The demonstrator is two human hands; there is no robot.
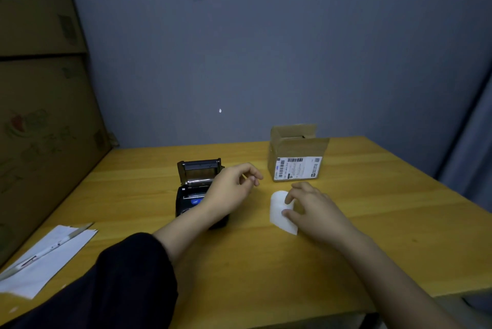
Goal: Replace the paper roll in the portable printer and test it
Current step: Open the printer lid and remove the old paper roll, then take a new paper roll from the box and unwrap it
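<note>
Your right hand [310, 207] rests on the table [266, 262], thumb and fingers closed on the white paper roll [278, 208], whose loose end trails toward you. Your left hand [234, 184] hovers just right of the printer [198, 190], fingers loosely curled and holding nothing; the forearm crosses the printer's front corner. The printer sits near the table's middle with its lid [201, 170] raised upright, the paper bay open. The box [296, 155], flaps open and label facing you, stands behind the roll, apart from it. At the left edge, a pen [48, 250] lies on a paper sheet [40, 272].
</note>
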